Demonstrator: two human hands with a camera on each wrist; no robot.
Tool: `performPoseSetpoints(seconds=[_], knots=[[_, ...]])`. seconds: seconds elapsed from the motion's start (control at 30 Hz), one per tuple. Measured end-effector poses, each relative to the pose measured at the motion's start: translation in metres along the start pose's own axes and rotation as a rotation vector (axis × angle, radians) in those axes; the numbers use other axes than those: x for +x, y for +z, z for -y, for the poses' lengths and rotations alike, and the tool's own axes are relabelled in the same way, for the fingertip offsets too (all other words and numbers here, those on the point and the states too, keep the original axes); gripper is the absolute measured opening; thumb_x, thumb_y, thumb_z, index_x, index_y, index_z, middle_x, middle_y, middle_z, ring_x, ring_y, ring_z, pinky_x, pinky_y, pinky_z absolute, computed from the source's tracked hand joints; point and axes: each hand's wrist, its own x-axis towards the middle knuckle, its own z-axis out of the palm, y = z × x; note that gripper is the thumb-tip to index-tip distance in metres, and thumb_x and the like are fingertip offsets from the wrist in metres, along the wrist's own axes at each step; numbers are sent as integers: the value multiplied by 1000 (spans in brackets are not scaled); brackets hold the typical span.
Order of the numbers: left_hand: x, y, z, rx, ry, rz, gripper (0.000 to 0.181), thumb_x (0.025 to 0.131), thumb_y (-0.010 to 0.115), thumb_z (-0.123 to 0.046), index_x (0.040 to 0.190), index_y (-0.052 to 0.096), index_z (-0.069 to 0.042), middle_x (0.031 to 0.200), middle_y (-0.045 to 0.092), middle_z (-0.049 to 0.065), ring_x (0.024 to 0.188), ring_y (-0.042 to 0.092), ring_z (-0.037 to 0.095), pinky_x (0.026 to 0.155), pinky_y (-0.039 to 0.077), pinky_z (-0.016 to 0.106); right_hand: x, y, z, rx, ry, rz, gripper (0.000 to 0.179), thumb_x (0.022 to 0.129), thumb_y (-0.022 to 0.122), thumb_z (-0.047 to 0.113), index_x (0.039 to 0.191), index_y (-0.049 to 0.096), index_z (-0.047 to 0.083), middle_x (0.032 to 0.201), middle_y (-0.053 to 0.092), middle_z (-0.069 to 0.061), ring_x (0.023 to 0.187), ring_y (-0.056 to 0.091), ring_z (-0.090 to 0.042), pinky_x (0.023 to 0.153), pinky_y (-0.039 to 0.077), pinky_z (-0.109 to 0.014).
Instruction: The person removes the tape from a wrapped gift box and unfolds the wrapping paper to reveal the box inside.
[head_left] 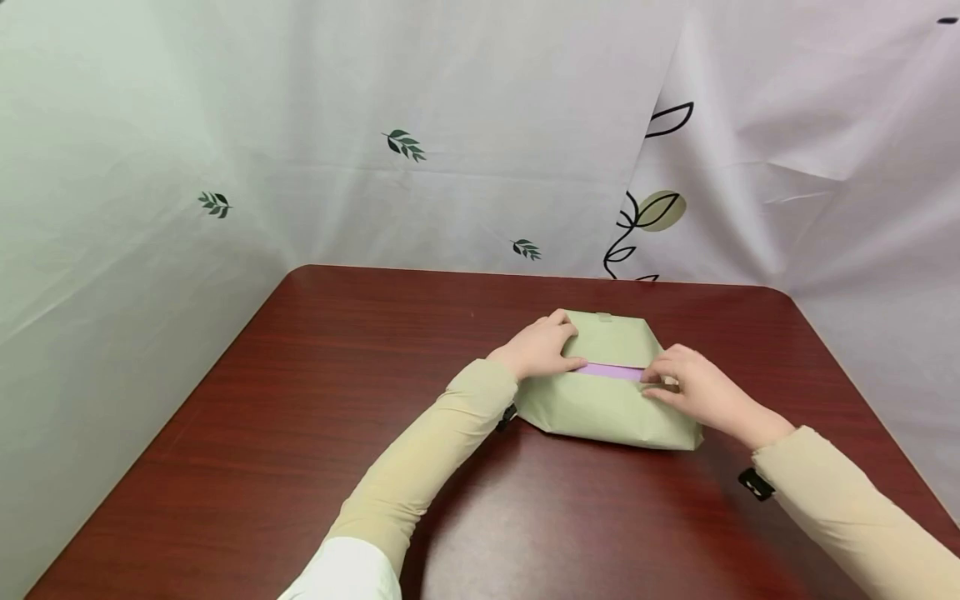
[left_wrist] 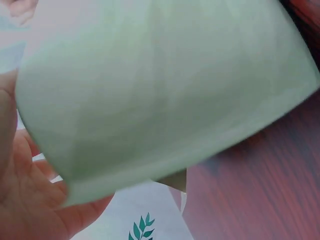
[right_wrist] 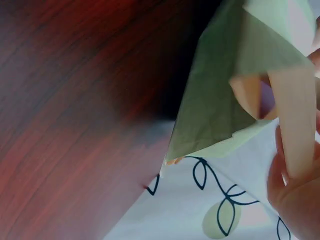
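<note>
A pale green paper package [head_left: 622, 408] lies on the table, with a strip of its purple contents [head_left: 611, 372] showing between two paper edges. My left hand [head_left: 542, 346] is at its left side, thumb by the purple strip and fingers over the far flap; the left wrist view has the fingers around the edge of the green paper [left_wrist: 165, 95]. At the right side, my right hand [head_left: 693, 385] pinches the paper near the opening. In the right wrist view, a folded tan strip of paper [right_wrist: 295, 115] lies against those fingers, beside the package's open, creased end [right_wrist: 215, 95].
The dark red wooden table [head_left: 337, 358] extends around the package on all sides. White cloth [head_left: 480, 100] with leaf prints hangs behind the table and along both sides. Dark wrist devices sit under both sleeves [head_left: 420, 450].
</note>
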Motion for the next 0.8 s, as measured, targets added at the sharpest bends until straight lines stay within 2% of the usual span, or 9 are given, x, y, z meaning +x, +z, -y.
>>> performPoseSetpoints(seconds=[0.13, 0.27, 0.53, 0.8], knots=[[2, -1, 0, 11, -1, -9, 49, 89, 62, -43, 123, 59, -8, 125, 49, 5, 110, 53, 21, 97, 41, 27, -4, -6, 6, 96, 27, 70, 27, 67, 81, 0, 75, 64, 20, 73, 58, 16, 68, 51, 2, 58, 44, -19], [1, -2, 0, 14, 16, -13, 49, 88, 63, -43, 122, 60, -7, 121, 50, 5, 107, 54, 21, 96, 42, 27, -7, -12, 11, 167, 37, 136, 28, 70, 79, -2, 77, 63, 20, 73, 56, 17, 64, 47, 7, 53, 42, -17], [1, -1, -1, 13, 7, 9, 52, 89, 62, -43, 127, 58, -8, 124, 49, 5, 108, 53, 19, 96, 42, 27, -10, -23, 21, 312, -92, 303, 24, 76, 75, 1, 82, 62, 19, 79, 59, 12, 69, 48, 6, 55, 45, -18], [2, 1, 1, 36, 7, 4, 52, 90, 61, -44, 127, 57, -8, 123, 49, 5, 107, 53, 18, 95, 43, 27, -19, -24, 36, 439, -121, 437, 25, 76, 72, -2, 83, 60, 19, 74, 55, 11, 70, 49, 6, 55, 46, -18]])
